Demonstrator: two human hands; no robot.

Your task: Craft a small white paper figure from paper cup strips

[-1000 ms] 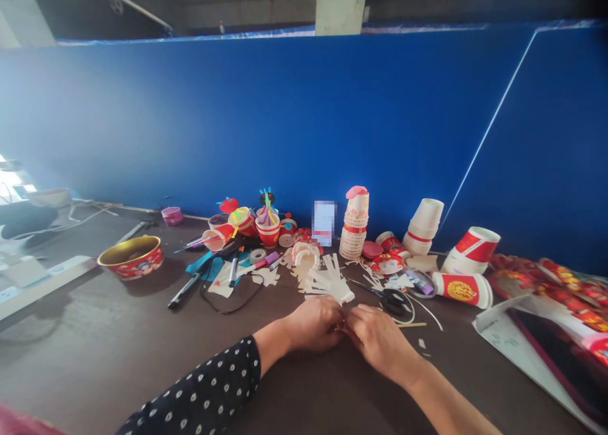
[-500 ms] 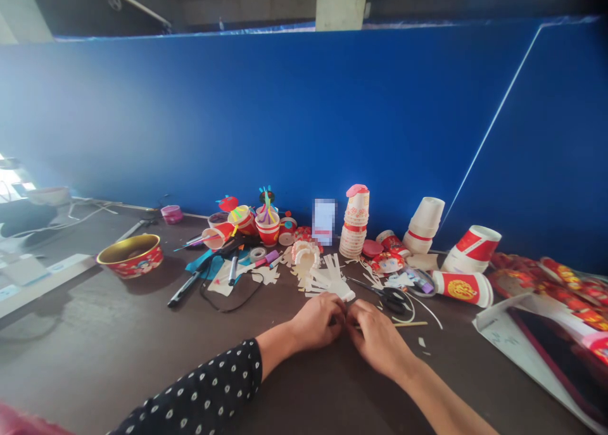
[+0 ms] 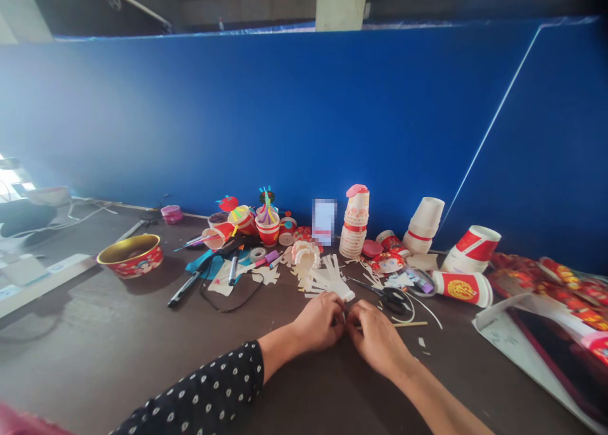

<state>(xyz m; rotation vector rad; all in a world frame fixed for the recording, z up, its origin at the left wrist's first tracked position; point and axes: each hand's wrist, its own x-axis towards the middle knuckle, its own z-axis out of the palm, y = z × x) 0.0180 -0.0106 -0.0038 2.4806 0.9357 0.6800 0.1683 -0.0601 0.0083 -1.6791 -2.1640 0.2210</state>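
My left hand and my right hand meet low over the dark table, fingers curled and tips almost touching. Whatever they pinch is hidden behind the fingers. Just beyond the left fingertips lies a white paper piece cut into strips, its strips fanned away from me; I cannot tell whether the hand touches it. Black-handled scissors lie ahead of my right hand, blades pointing left. A thin wooden stick rests beside that hand.
A gold-lined red bowl stands left. Decorated paper cups, a marker and a tape roll lie at centre-left. Stacked cups stand by the blue partition. On the right are a toppled cup and a dark tablet.
My hands stay almost in place, with only a slight shift of the fingers and the left forearm. The things on the table have not moved.
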